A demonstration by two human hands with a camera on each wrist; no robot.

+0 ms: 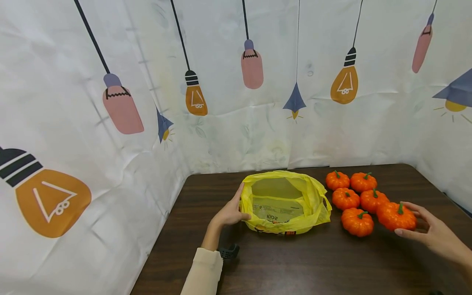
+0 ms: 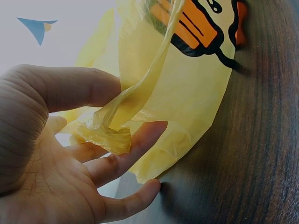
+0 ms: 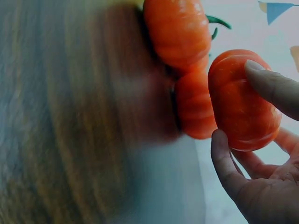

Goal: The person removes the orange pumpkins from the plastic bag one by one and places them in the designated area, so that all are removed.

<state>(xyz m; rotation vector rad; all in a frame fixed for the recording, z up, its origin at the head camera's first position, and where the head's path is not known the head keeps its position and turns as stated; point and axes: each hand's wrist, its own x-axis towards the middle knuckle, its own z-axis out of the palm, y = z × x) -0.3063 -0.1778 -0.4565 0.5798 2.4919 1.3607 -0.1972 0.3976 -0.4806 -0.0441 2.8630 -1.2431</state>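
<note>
A yellow plastic bag [image 1: 321,205] sits on the table with its mouth wide and printing on its front. My left hand [image 1: 230,211] holds the bag's left side, thumb and fingers around the thin plastic; the left wrist view shows a crumpled handle [image 2: 114,140] between them. On the right, my right hand [image 1: 429,229] grips a small orange toy pumpkin [image 1: 394,217] with a green stem. In the right wrist view the thumb lies on one side of this pumpkin [image 3: 240,102] and fingers on the other, close beside the neighbouring pumpkins.
Several similar orange pumpkins [image 1: 345,198] stand grouped on the dark wooden table [image 1: 295,262] right of the bag. The nearest one [image 1: 357,222] sits at the front of the group. A white curtain [image 1: 228,135] printed with lamps hangs behind the table and at the left.
</note>
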